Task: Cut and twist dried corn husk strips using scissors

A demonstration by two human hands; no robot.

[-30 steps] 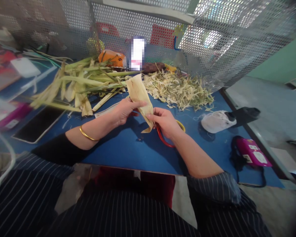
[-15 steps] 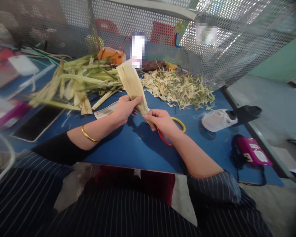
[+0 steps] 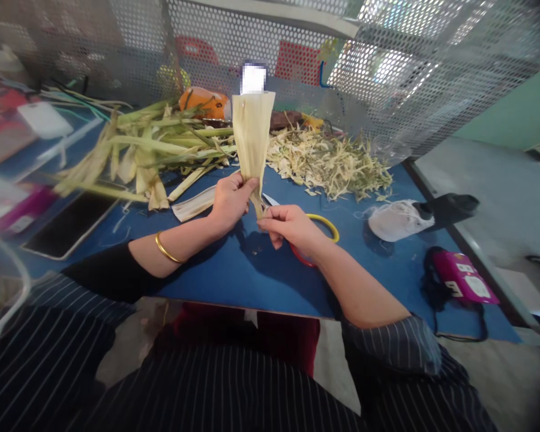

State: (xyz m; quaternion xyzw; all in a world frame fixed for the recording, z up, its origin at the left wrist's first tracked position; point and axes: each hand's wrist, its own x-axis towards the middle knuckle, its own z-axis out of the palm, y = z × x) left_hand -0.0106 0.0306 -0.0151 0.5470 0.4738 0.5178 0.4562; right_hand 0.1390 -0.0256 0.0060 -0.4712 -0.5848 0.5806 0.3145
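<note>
A pale, flat dried husk strip (image 3: 253, 132) stands upright between my hands, wide at the top and narrow at its lower end. My left hand (image 3: 231, 201) is closed on it lower down, thumb across the front. The narrow bottom end is pinched by my right hand (image 3: 292, 225). Beneath my right hand lie scissors (image 3: 327, 225) with a yellow and a red handle; a bit of blade shows by the fingers. Another husk piece (image 3: 195, 204) rests on the blue table (image 3: 252, 276), left of my left hand.
Long green-yellow stalks and husks (image 3: 153, 144) are heaped at the back left. Shredded trimmings (image 3: 333, 159) form a pile at the back right. A white thread cone (image 3: 398, 219) and a purple device (image 3: 468, 276) sit to the right. A dark flat tablet-like panel (image 3: 72, 222) lies left.
The husk strip has swung from leaning left to upright, its broad face now turned toward me. My right hand has shifted slightly left and down at its lower end.
</note>
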